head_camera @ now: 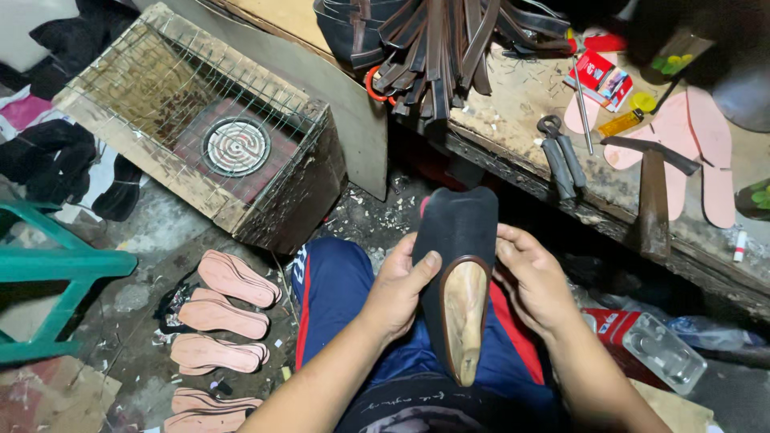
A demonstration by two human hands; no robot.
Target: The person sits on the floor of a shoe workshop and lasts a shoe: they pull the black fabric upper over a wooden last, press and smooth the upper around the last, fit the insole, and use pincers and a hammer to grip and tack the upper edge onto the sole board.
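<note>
A wooden box topped with wire mesh, a round coil element inside it, fills the upper left of the frame. Along the upper right runs the worn, littered wooden tabletop, carrying a bundle of dark leather straps, grey-handled pliers, a dark-headed hammer and pink flat insoles. At lower left, on the floor, lie stacked pink shoe soles.

In the centre of the frame, over the person's blue-clad lap, sits the black fabric shoe upper stretched on a pale wooden last, toe pointing toward the top of the frame. The left hand has its grip closed on the upper's left side, thumb pressed against the brown-trimmed edge. The right hand clasps the right side, fingers curled around the fabric.

Judging by this hold, the work goes well if both thumbs pull the fabric evenly, keeping the trim line centred on the last and free of wrinkles.
</note>
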